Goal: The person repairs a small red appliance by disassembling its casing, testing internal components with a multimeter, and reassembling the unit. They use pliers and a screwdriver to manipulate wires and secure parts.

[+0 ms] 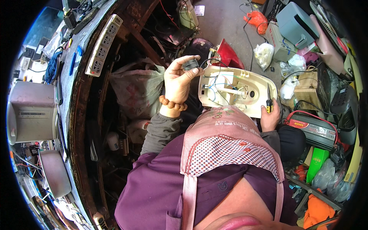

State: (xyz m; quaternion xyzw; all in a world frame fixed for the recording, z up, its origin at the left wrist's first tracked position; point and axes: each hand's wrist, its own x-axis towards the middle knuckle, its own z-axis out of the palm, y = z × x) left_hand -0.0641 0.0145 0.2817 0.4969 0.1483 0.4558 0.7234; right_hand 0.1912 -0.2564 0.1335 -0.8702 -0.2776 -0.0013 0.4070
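Note:
My left hand (pixel 177 79) is raised and pinches a small dark round part (pixel 190 64) between thumb and fingers; wires run from it into the appliance. A cream plastic appliance shell (pixel 234 90) lies open on my lap, with white and blue wires and a white post inside. My right hand (pixel 270 115) rests at the shell's right edge and grips a screwdriver (pixel 268 99) with a yellow and black handle, its tip pointing up. A wooden bead bracelet (pixel 173 104) circles my left wrist. A pink apron (pixel 226 142) covers my chest.
A workbench (pixel 76 99) curves along the left with a white power strip (pixel 103 44), a grey box (pixel 32 111) and a pan (pixel 55 172). A red-and-black device (pixel 314 128), a green box (pixel 317 163), plastic bags and grey cases crowd the floor on the right.

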